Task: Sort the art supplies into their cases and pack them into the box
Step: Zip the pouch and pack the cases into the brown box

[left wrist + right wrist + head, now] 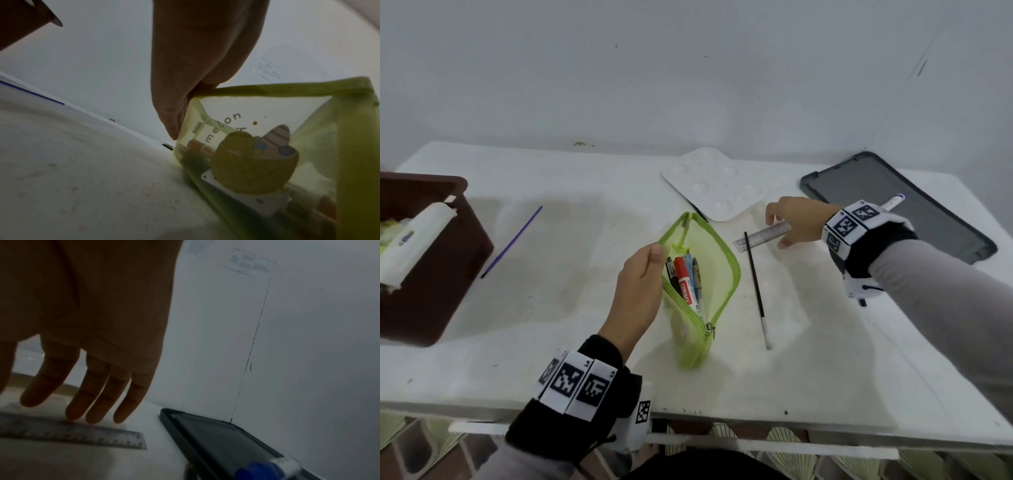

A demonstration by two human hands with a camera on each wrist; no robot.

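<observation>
White desk (551,342), matte, scuffed and stained, pushed against a plain white wall (688,68); tiled floor shows along the bottom edge of the head view.

Left hand (638,291) grip: thumb and fingers pinch the near rim of the green mesh pouch (717,274), centre frame, holding it upright on the desk with its zipper undone. Translucent mesh, lime fabric trim; left wrist view shows a "melon" print on its side. Inside: markers (686,279), one red-capped, others blue and black.

Right hand (796,219) grip: fingers straight and spread, holding nothing, tips right at the far edge of the metal ruler (762,236), right of centre. Contact unclear.

Black paintbrush (756,287): thin, silver ferrule toward the viewer, lies flat just right of the pouch, its far end crossing the ruler's left end.

White plastic palette (714,186), round wells, upper centre behind the pouch. Dark slate-like board (900,205) with a rounded frame, upper right; a blue-capped marker (267,468) lies on it.

Purple stick (512,241), thin, left of centre. Brown box (438,274) at the left edge, holding a white rolled case (414,240).
</observation>
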